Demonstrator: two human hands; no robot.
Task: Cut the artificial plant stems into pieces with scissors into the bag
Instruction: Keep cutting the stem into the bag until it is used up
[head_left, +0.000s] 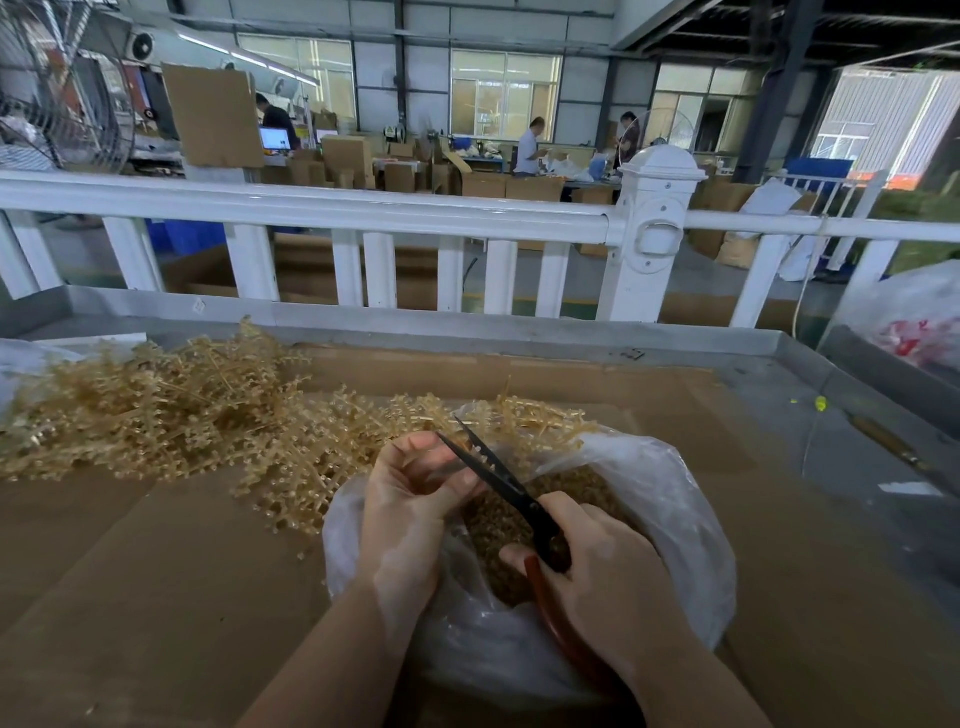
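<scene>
Both hands over the bag (670, 499), so cut pieces drop straight in; bag mouth spread wide on the cardboard-covered surface (156, 561), a brown heap of cut pieces (576, 493) already inside

Left hand (410, 499) curled round a stem, pinching it above the opening; the stem itself mostly hidden behind the fingers, so its axis hard to tell

Right hand (608, 571) wrapped round the red handles of the scissors (498, 478), holding them firmly; blades slightly apart at the tips, long axis running from the handles at lower right up and away to the upper left, points aimed past the left fingers toward the pile

Uncut stems (156, 410) heaped just left of the bag, within reach of the feeding hand, some sprigs draped over the bag's far rim
</scene>
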